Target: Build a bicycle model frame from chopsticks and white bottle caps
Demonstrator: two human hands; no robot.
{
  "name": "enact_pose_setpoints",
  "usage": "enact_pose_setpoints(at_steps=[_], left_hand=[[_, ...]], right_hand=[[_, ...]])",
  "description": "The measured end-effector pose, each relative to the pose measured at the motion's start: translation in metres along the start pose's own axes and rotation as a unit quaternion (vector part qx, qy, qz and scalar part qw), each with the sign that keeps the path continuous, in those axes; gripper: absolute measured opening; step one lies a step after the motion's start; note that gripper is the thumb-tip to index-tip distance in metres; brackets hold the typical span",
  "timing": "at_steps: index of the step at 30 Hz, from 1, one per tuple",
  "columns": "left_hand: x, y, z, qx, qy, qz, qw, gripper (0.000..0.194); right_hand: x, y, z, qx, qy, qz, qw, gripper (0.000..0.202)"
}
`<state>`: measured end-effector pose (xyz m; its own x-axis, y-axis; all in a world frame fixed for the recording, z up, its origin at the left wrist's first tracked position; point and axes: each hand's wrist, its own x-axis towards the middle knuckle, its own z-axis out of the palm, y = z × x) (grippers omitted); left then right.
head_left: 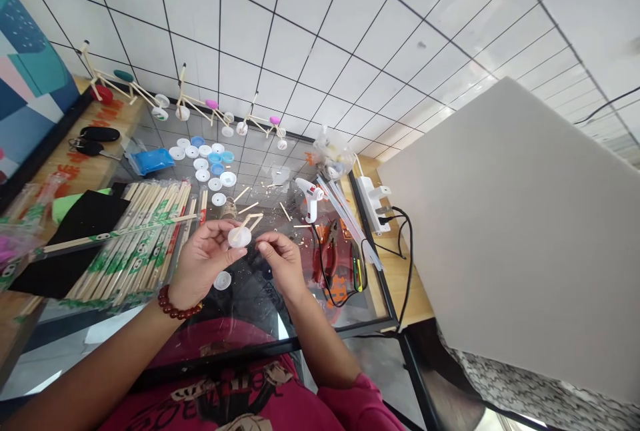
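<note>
A white bottle cap (pixel 240 238) with short wooden stick pieces (pixel 254 220) joined to it is pinched in my left hand (pixel 206 259), over the glass tabletop. Close by on the right, my right hand (pixel 283 259) has its thumb and forefinger pressed together, apart from the cap. Anything between those fingertips is too small to make out. Below my left hand lies another white cap (pixel 223 280). Beyond my hands, cut stick pieces (pixel 249 207) and wood crumbs are scattered. A group of white and blue caps (pixel 202 164) lies further back.
Wrapped chopsticks (pixel 135 244) and black sheets (pixel 75 238) cover the left. To the right are a glue gun (pixel 311 199), glue sticks (pixel 350 218), pliers (pixel 328 251), a cutter (pixel 356 266) and a corded power strip (pixel 373 204). Small stick-and-cap tricycles (pixel 200 104) line the wall; a blue packet (pixel 151 161) lies nearby.
</note>
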<state>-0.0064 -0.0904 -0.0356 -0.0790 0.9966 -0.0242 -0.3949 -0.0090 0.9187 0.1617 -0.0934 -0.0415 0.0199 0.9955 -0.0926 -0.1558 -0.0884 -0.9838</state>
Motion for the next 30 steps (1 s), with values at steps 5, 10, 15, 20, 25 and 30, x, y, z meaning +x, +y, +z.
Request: enact_pose_setpoints(at_steps=[5,10,15,20,25,30], left_hand=[[-0.003,-0.003,-0.004,0.203,0.030,0.224,0.953,0.030],[-0.007,0.005,-0.006,0.346,0.045,0.315,0.882,0.024],[-0.010,0.006,-0.007,0.362,0.003,0.276,0.890,0.015],[-0.010,-0.002,-0.011,0.360,-0.040,0.268,0.893,0.018],[-0.014,-0.002,-0.006,0.343,-0.019,0.261,0.902,0.037],[-0.014,0.003,-0.001,0.209,-0.014,0.154,0.966,0.053]], right_hand=[[-0.007,-0.001,0.010,0.045,0.000,0.005,0.999,0.031],[-0.011,-0.003,0.017,0.086,-0.009,0.015,0.996,0.032],[-0.010,-0.002,0.022,0.101,-0.008,0.027,0.994,0.032],[-0.009,-0.003,0.021,0.091,0.006,0.020,0.996,0.034],[-0.005,-0.007,0.013,0.078,0.027,-0.002,0.997,0.030],[0.000,-0.008,0.001,0.043,0.045,-0.008,0.998,0.029]])
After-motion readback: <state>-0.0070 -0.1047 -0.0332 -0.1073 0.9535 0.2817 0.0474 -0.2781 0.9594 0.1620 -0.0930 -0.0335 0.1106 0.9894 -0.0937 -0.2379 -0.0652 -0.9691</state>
